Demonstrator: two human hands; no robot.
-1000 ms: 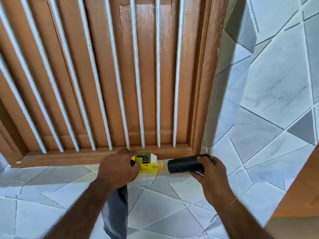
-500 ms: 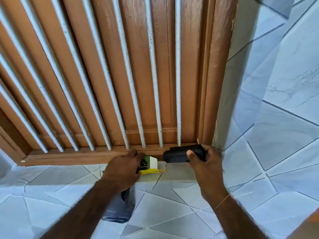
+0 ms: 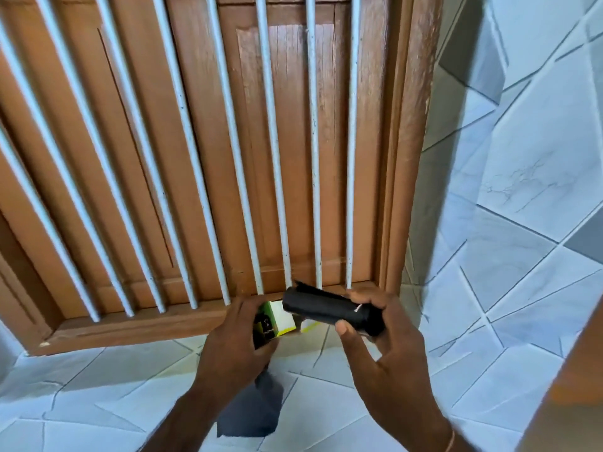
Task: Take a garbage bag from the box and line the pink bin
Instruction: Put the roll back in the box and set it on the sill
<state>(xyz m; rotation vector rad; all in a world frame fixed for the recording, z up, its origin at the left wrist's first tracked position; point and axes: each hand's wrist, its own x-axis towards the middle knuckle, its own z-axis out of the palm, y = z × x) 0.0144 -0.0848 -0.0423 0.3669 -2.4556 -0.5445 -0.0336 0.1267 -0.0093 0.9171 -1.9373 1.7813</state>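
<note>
My left hand (image 3: 233,344) grips a small green, white and yellow box (image 3: 277,321) and a dark grey garbage bag (image 3: 253,409) that hangs down below the hand. My right hand (image 3: 381,350) holds a black roll of garbage bags (image 3: 326,309) by its right end, thumb under it. The roll lies nearly level, its left end just above the box's open side. The pink bin is not in view.
A brown wooden window (image 3: 293,141) with white vertical bars (image 3: 313,141) fills the wall ahead. Its sill (image 3: 130,327) runs just behind the hands. Pale blue marbled tiles (image 3: 522,158) cover the right wall and the ledge below.
My right hand has tilted and brought the roll leftward over the box. My left hand has turned the box toward it. Both hands sit closer together.
</note>
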